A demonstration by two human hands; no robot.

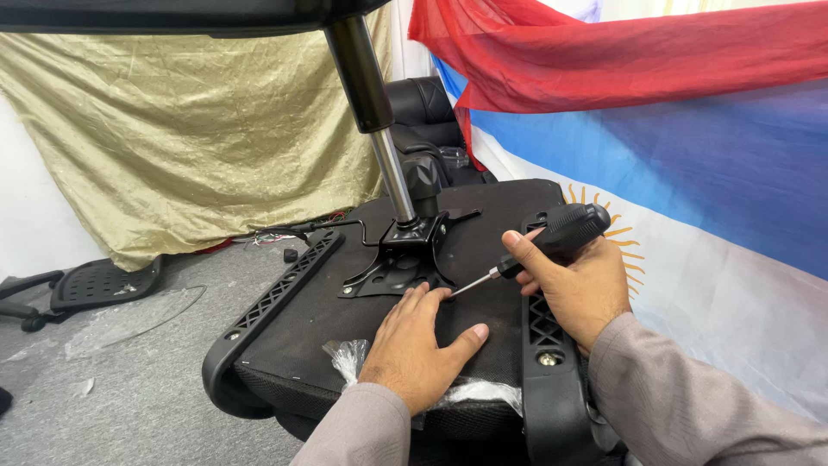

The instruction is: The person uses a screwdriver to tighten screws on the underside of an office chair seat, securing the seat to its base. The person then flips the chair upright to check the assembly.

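Note:
An upturned black office chair seat (492, 224) lies in front of me, underside up. A black metal mechanism plate (398, 267) is mounted at its middle, with a chrome gas cylinder (390, 168) rising from it. My left hand (418, 345) rests flat on the seat just below the plate, fingers spread. My right hand (576, 285) grips a black-handled screwdriver (552, 242); its shaft points left and its tip meets the plate's near right corner. Black plastic armrests sit along the left (276, 298) and right (548, 362) sides.
A crumpled clear plastic bag (349, 358) lies on the seat by my left wrist. A gold cloth (190, 129) hangs behind, a red and blue-white cloth (690, 129) at the right. Another black chair (427, 121) stands behind. A black chair part (99, 283) lies on the grey floor at left.

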